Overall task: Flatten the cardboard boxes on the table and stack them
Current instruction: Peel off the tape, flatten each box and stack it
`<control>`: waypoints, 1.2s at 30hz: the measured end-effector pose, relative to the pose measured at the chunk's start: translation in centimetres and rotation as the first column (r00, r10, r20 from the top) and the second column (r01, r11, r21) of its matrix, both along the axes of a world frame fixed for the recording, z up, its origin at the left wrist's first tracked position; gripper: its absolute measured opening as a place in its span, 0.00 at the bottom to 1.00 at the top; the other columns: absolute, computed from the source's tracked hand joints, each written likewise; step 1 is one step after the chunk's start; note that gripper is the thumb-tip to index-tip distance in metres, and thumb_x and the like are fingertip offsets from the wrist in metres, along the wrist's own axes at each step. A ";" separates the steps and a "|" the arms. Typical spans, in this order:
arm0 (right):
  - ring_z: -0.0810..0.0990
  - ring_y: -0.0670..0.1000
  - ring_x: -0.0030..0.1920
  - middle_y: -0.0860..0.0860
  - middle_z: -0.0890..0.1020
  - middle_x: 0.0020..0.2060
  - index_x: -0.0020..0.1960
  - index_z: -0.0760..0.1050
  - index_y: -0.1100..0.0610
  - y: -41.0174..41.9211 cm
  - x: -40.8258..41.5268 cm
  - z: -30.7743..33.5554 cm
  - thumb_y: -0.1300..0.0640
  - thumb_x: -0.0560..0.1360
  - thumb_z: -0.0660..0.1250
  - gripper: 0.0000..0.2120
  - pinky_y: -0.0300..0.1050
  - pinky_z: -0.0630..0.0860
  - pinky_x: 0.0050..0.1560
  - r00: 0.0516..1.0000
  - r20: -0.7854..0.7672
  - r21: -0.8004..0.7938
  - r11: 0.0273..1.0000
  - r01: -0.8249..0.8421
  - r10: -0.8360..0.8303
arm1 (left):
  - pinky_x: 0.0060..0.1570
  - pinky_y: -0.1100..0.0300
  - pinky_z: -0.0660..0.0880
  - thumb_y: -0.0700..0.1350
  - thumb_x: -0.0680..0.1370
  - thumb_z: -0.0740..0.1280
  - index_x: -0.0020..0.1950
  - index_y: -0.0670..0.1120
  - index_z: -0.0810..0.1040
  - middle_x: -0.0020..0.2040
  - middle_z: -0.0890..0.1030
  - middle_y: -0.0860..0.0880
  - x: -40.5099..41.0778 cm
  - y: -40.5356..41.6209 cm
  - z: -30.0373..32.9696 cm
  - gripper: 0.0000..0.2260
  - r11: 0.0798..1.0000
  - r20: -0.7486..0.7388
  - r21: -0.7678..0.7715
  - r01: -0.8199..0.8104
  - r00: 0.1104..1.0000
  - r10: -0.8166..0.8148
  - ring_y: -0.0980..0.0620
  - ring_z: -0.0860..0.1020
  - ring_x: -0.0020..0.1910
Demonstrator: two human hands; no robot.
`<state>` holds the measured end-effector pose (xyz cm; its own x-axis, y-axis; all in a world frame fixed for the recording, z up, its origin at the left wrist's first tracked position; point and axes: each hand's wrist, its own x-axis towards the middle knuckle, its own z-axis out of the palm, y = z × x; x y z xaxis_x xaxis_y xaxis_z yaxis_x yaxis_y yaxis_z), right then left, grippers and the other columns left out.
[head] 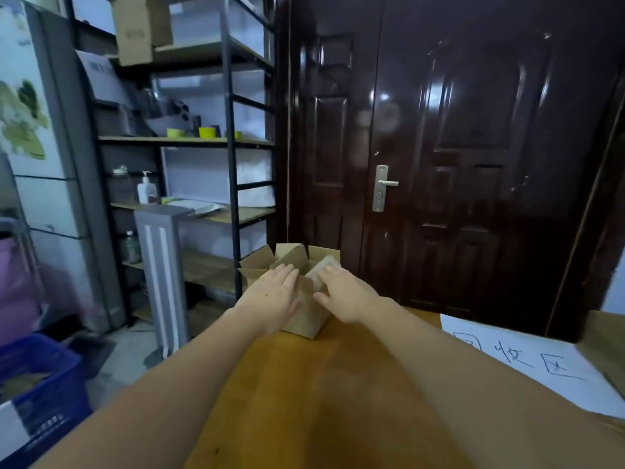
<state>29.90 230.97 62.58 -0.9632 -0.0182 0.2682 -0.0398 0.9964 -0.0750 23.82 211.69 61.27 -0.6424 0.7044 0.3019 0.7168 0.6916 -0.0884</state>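
- I see an open cardboard box sitting at the far corner of the wooden surface, straight in front of the dark double door, its top flaps standing up and spread outward.
- My left hand lies flat on the box's near-left side, fingers straight and close together, palm down on the cardboard; it presses rather than grips.
- My right hand rests on the box's right side, fingers extended toward a pale flap or piece at the opening, thumb spread against the near wall; I cannot tell whether the fingertips pinch that flap.
- Both forearms reach across the surface from the near edge toward the box.
- A white sheet of paper with handwritten characters lies on the surface, well to the right of the box and apart from it.
- A metal shelf rack stands to the left of the box, carrying green tape rolls, a pump bottle and another cardboard carton on top.
- A blue crate sits on the floor, low and far left of the box.
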 end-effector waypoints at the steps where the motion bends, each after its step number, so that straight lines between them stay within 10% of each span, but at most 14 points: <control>1: 0.60 0.57 0.78 0.56 0.64 0.77 0.79 0.60 0.58 -0.3 -1.3 0.0 0.43 0.82 0.60 0.31 0.53 0.59 0.77 1.000 -0.001 -0.005 1.000 0.002 -0.002 | 0.80 0.53 0.48 0.57 0.87 0.52 0.84 0.41 0.51 0.84 0.54 0.43 -0.9 -0.1 -0.1 0.31 1.000 -0.002 0.001 -0.006 1.000 0.006 0.46 0.51 0.83; 13: 0.64 0.52 0.76 0.51 0.69 0.76 0.74 0.71 0.52 0.3 -1.3 -0.5 0.52 0.86 0.55 0.19 0.52 0.63 0.75 0.992 -0.039 -0.075 0.990 -0.120 0.118 | 0.79 0.53 0.55 0.56 0.86 0.57 0.83 0.44 0.57 0.81 0.63 0.46 -2.6 1.1 0.4 0.29 0.995 0.032 0.081 0.065 0.997 -0.067 0.48 0.60 0.80; 23: 0.59 0.43 0.78 0.48 0.67 0.77 0.76 0.69 0.55 2.2 12.5 -1.4 0.55 0.86 0.56 0.19 0.33 0.49 0.75 0.982 -0.132 -0.169 0.973 -0.157 0.136 | 0.79 0.54 0.52 0.57 0.85 0.59 0.82 0.47 0.61 0.80 0.65 0.49 6.5 3.3 -0.6 0.28 0.975 0.078 0.147 0.168 0.981 -0.180 0.50 0.61 0.80; 36: 0.56 0.30 0.75 0.36 0.64 0.74 0.76 0.69 0.47 8.5 32.7 -3.3 0.53 0.85 0.57 0.19 0.35 0.53 0.77 0.975 -0.209 -0.237 0.971 0.021 -0.072 | 0.81 0.54 0.45 0.60 0.86 0.52 0.82 0.48 0.61 0.81 0.65 0.50 24.7 11.4 -2.0 0.28 0.938 0.046 0.159 0.309 0.946 -0.320 0.51 0.57 0.82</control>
<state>62.65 239.44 59.25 -0.8807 0.1126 0.4602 -0.0343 0.9536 -0.2991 48.50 223.09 59.27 -0.4185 0.8250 0.3799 0.9006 0.4312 0.0556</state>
